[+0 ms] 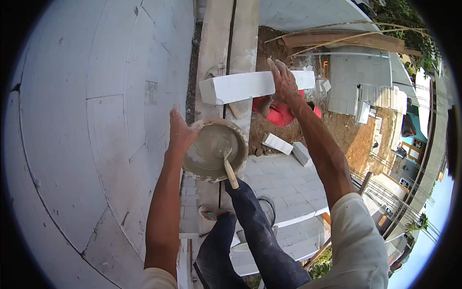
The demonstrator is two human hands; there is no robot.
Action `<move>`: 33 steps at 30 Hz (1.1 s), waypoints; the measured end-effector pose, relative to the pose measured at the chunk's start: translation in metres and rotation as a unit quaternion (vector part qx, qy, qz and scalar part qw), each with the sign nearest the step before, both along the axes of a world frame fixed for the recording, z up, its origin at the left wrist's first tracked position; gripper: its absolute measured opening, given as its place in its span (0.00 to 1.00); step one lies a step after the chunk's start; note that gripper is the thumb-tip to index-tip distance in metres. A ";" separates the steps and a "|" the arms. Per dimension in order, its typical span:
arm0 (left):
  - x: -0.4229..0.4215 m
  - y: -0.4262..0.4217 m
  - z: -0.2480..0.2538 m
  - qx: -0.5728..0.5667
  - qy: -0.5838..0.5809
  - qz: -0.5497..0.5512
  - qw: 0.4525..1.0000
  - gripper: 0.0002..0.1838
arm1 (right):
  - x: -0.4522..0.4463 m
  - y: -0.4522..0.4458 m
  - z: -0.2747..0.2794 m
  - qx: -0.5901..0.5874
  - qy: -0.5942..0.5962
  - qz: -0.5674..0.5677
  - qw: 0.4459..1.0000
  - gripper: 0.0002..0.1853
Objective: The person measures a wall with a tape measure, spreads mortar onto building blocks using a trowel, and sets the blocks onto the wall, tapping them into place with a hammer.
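A long white lightweight concrete block lies crosswise above the planks, and my right hand grips it toward its right end. Whether the planks or the person below bear part of its weight, I cannot tell. My left hand is open, fingers stretched out, beside the rim of a round mortar tub and near the block wall. Grey wet mortar fills much of the tub. A trowel rests in it, its wooden handle leaning over the near rim.
Wooden planks run beneath the tub beside the tall white block wall. Below, a person in a red shirt is partly hidden by the block. Loose blocks lie on the soil. My sandalled foot stands on the planks.
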State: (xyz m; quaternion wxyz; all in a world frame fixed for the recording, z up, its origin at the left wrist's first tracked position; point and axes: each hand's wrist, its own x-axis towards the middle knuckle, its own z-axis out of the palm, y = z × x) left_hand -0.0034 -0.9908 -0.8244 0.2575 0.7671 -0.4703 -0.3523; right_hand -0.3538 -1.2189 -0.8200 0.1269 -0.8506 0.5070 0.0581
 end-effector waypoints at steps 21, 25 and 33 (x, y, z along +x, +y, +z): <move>-0.044 -0.060 0.232 -0.330 0.039 -0.219 0.917 0.56 | 0.009 0.073 0.190 0.172 -0.024 0.067 0.982 0.65; -0.031 -0.012 0.383 -0.320 0.073 -0.264 0.907 0.56 | 0.013 0.135 0.329 0.142 -0.119 0.137 0.973 0.52; -0.033 0.184 0.584 -0.179 0.007 -0.216 0.960 0.39 | 0.031 0.266 0.526 0.276 -0.006 0.254 0.927 0.50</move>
